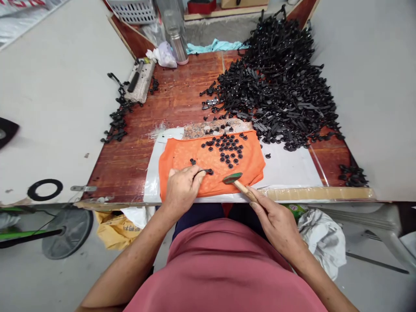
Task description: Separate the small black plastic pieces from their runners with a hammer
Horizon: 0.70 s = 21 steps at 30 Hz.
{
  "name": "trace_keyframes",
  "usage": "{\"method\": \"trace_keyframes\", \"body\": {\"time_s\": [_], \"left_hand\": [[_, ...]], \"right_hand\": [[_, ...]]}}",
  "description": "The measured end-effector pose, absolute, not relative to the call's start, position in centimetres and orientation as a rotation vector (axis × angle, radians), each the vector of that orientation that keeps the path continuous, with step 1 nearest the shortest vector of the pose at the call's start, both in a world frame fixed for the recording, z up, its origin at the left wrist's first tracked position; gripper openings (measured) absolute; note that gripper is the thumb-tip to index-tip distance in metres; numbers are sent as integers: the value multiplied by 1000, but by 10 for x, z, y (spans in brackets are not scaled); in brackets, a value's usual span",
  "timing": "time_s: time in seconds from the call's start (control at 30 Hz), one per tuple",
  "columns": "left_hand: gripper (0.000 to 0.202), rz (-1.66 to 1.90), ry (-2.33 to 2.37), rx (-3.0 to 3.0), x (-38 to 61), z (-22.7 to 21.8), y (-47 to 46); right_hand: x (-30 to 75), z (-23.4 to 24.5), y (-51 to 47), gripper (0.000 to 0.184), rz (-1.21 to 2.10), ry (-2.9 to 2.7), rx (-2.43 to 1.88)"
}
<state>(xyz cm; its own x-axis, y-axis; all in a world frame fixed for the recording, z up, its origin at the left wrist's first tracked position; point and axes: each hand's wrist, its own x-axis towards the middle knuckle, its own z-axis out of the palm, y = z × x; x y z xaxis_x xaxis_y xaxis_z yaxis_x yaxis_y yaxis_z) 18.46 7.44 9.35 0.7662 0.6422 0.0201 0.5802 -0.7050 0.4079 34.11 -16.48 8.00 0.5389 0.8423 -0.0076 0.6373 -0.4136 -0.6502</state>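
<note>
My left hand (182, 187) rests on an orange cloth (182, 157), its fingers pinched on a small black part (208, 171) held flat against the cloth. My right hand (276, 221) grips the wooden handle of a small hammer (234, 179), whose green head hovers just right of that part. Several round black pieces (227, 149) lie grouped on the cloth's far half. Beyond them a big heap of black strip parts (279, 82) covers the table's right side.
The cloth lies on a white sheet (289, 169) on a wooden table (130, 151). A smaller string of black parts (118, 117) lies at the left, by a grey block with a tool (140, 80). A metal flask (178, 45) stands at the back.
</note>
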Motion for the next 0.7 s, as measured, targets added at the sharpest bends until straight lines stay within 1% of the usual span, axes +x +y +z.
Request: {"method": "trace_keyframes", "body": {"time_s": [0.13,0.37,0.53,0.7], "left_hand": [[31,212,946,2613,185,93,72],[29,288,945,2739,182,86,71],[32,312,962,2872,182,85,69],[34,329,972,2872,183,85,69]], "right_hand": [[340,76,-166,43,450,-1185,-2180],[342,80,-171,45,394,-1240,-2222],[349,97,-168,47,284,-1367,-2269],[349,116,-146,51,203,-1448,-2148]]}}
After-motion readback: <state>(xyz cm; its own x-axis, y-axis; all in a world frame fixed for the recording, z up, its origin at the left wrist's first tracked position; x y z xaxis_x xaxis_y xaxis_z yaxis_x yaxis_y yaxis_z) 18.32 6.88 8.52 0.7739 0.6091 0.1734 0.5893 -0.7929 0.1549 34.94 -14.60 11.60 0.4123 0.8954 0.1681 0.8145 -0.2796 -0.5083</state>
